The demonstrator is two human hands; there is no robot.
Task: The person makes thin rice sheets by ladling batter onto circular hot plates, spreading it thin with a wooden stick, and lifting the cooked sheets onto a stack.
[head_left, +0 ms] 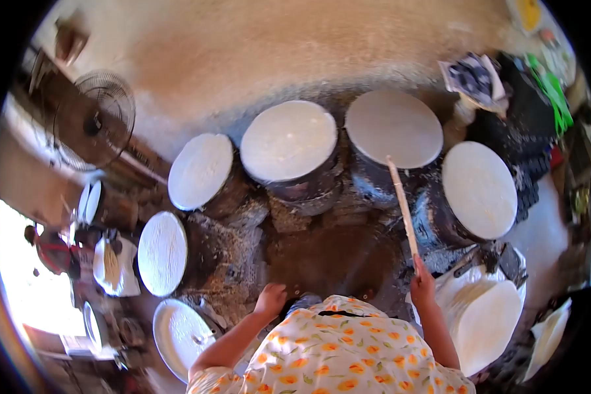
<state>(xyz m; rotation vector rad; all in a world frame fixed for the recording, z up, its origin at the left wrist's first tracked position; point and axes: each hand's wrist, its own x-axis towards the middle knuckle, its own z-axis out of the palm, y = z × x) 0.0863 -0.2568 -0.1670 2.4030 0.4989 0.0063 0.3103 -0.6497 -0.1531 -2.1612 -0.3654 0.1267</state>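
Note:
My right hand (423,287) is wrapped round the lower end of a long, thin wooden stick (404,213). The stick points away from me, and its far tip reaches the near edge of a drum's round, greyish-white top (394,128). My left hand (271,300) is curled into a loose fist in front of my body, with nothing visible in it. Several dark drums with round white tops curve around me, among them a far-middle top (289,141), a right top (479,190) and a left top (163,253).
Beside my right arm lies a stack of round white sheets (487,328). A shallow basin of white liquid (176,335) stands near my left elbow. A fan (93,123) is at the upper left. Another person (54,253) is at the far left. Cloths (473,77) lie on a stool.

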